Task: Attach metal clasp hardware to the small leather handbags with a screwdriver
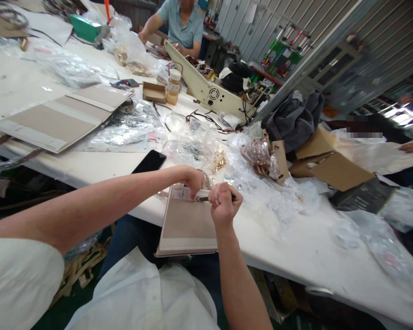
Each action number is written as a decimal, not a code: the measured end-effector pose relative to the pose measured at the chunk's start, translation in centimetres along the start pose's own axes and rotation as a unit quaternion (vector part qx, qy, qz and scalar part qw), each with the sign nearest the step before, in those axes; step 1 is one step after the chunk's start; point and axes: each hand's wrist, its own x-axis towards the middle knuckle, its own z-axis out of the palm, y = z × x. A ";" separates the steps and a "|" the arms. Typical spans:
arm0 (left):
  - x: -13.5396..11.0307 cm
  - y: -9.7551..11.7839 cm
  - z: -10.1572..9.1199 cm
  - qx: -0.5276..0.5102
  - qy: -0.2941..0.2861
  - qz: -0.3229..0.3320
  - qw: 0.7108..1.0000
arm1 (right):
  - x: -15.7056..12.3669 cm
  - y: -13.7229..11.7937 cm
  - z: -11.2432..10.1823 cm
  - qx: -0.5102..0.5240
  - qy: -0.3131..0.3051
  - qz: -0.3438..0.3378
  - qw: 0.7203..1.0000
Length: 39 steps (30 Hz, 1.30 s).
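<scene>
A beige bag panel (189,224) with paler strips rests at the table's near edge, partly over my lap. My right hand (223,201) is closed in a fist round a slim hand tool (203,199), whose dark end shows beside the fist. The tool's tip is at the panel's upper strip; its exact kind is unclear. My left hand (192,180) presses down at the panel's top edge, fingers curled and partly hidden, close to the tool's tip. Behind it a curved strap (205,178) is partly visible. Small gold-coloured fittings (220,160) lie in plastic just beyond both hands.
A black phone (149,161) lies left of my hands. Another beige panel (51,121) is spread farther left. Bundled straps (261,156) and an open carton (330,160) stand right. A cream machine (209,91), a jar (174,87) and a seated person (182,27) are beyond.
</scene>
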 end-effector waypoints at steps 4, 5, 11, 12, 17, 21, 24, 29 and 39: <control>-0.1 0.9 0.2 0.018 0.012 -0.024 0.999 | -0.3 0.0 -0.3 -0.002 -0.022 0.007 1.000; -0.1 1.0 0.3 0.019 0.013 -0.027 0.999 | -0.4 0.0 -0.4 -0.003 -0.027 0.005 1.000; -0.5 1.2 0.5 0.008 0.009 -0.040 0.999 | -0.7 0.3 -0.3 -0.039 -0.038 -0.020 0.998; -0.5 1.2 0.5 0.006 0.007 -0.041 0.999 | -0.7 0.3 -0.3 -0.035 -0.040 -0.019 0.998; -0.1 0.7 0.7 -0.006 0.005 -0.035 0.999 | -0.1 0.5 -0.1 -0.026 -0.056 -0.001 0.998; 0.4 0.2 0.9 -0.009 0.005 -0.020 1.000 | 0.1 0.5 0.0 -0.009 -0.050 0.003 0.999; 0.5 0.3 0.8 -0.001 0.006 -0.016 1.000 | 0.1 0.4 0.1 0.016 -0.053 -0.003 0.998; 0.4 1.1 0.1 0.031 -0.008 -0.013 0.999 | 0.0 0.4 -0.1 0.018 -0.059 -0.014 0.998; -1.2 2.2 0.0 0.029 0.002 -0.019 0.999 | -0.3 0.1 -0.5 -0.042 -0.057 -0.026 0.997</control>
